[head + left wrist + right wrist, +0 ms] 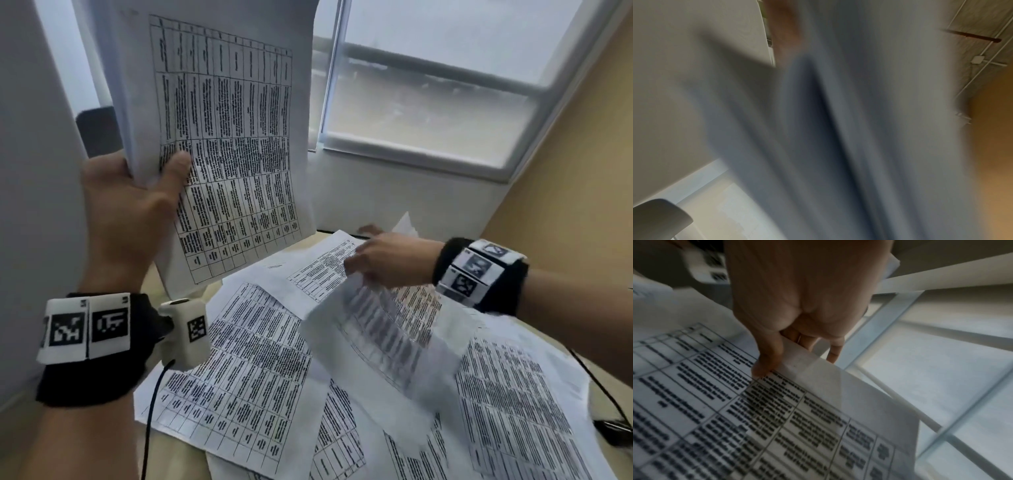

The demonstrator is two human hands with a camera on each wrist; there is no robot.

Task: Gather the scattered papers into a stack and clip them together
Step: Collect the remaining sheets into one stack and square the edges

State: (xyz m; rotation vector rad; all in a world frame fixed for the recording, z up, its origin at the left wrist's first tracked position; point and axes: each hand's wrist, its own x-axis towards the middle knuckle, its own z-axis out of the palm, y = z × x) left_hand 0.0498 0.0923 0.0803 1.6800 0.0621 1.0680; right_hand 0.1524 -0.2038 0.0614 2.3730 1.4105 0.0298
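My left hand (154, 178) holds a sheaf of printed table sheets (233, 137) upright at the upper left, thumb pressed on the front page. In the left wrist view the held sheets (838, 129) fill the frame as a blur. My right hand (370, 260) pinches the top edge of one printed sheet (387, 335) and has it raised off the pile; in the right wrist view the thumb (768, 360) lies on that sheet (777, 418) with fingers behind it. Several more printed pages (253, 377) lie scattered and overlapping on the table. I see no clip for certain.
A window (445, 85) with a white sill runs behind the table, and a yellow wall (565, 205) stands at the right. A dark chair back (97, 130) shows behind the held sheaf. A black cable (599, 383) and a small dark object (613, 428) lie at the table's right edge.
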